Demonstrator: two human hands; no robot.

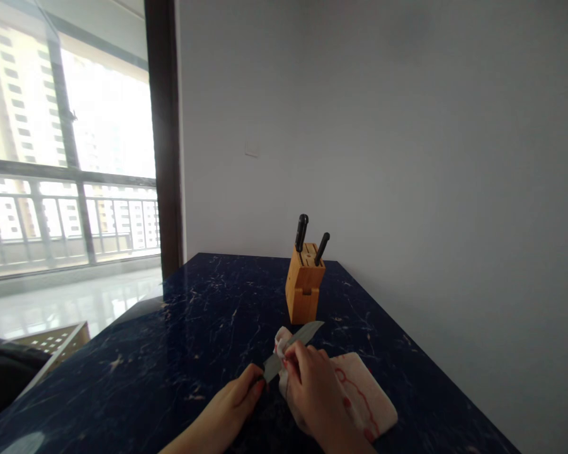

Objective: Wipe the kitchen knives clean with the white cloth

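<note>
My left hand [234,403] is closed around the handle end of a kitchen knife [297,343], whose grey blade points up and to the right. My right hand [312,388] pinches a white cloth with red pattern [364,394] against the blade near its middle. Most of the cloth lies flat on the dark marble table [180,340] to the right of my hands. The knife handle is hidden inside my left hand.
A wooden knife block [305,285] with two black-handled knives stands upright just behind the blade tip. A plain wall runs along the table's right and far sides. To the left is a large window with a railing.
</note>
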